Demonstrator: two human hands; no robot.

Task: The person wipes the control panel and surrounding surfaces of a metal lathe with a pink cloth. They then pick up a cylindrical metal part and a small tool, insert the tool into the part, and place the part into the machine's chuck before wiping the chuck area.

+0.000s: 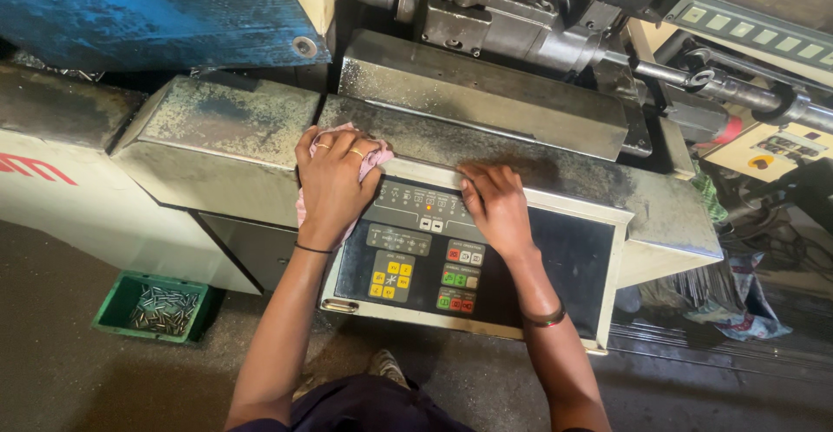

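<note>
1. I see the large grey metal machine housing [486,141], its sloped top dusty and speckled with fine swarf, filling the middle of my view, with dark steel spindle parts [486,7] above it.
2. At upper left hangs a worn blue tarpaulin sheet [147,11] with a metal eyelet at its corner.
3. Set into the front of the housing is the dark rectangular control panel [486,267], tilted towards me, with rows of yellow, green and red square buttons.
4. At far right I make out a second cream-coloured control box [772,150] behind a steel rod.
5. On the concrete floor [78,371] at lower left sits a small green plastic crate [117,306] holding many short shiny metal pins [163,308].
6. At lower right lies a crumpled heap of plastic wrapping [729,306] beside the machine base.
7. My left hand [332,180] lies palm down at the panel's upper left corner, fingers curled and pressed together onto a pink cloth rag [375,159]; the rag sits bunched under that hand on the edge where housing meets panel, peeking out on both sides. Two rings show on its fingers and a thin black band on the wrist.
8. My right hand [496,206] rests flat on the panel's top edge, fingers together and extended, holding nothing, well apart from the rag. A dark bangle circles its wrist.
</note>
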